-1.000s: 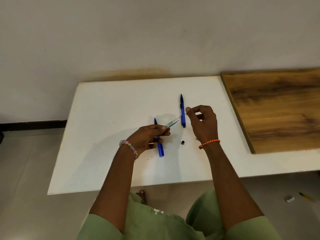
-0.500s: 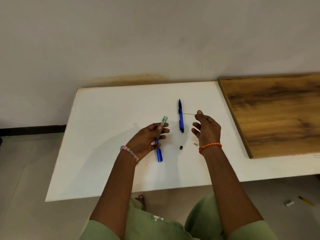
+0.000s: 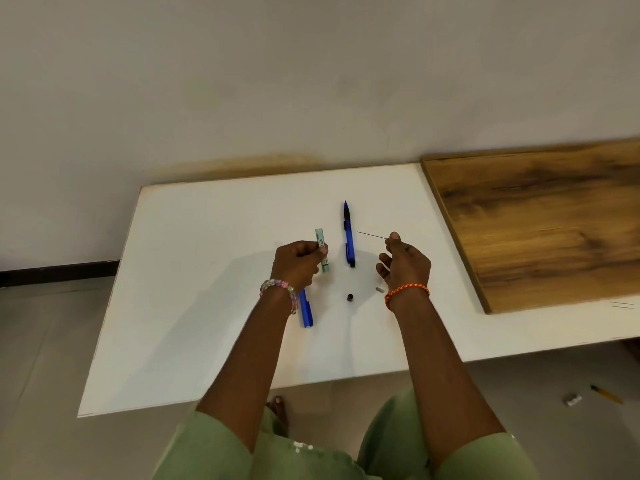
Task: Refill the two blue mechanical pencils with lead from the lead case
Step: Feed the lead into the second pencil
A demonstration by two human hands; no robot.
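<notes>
White table: wide bare room on its left half and along the near edge, a hand passes freely there. Centre is crowded: far pencil lies btwn the two hands, near pencil partly under left hand. Small black cap and tiny grey piece sit loose in the gap near the right wrist. Wood board blocks the table's right side. Wall closes the back.
</notes>
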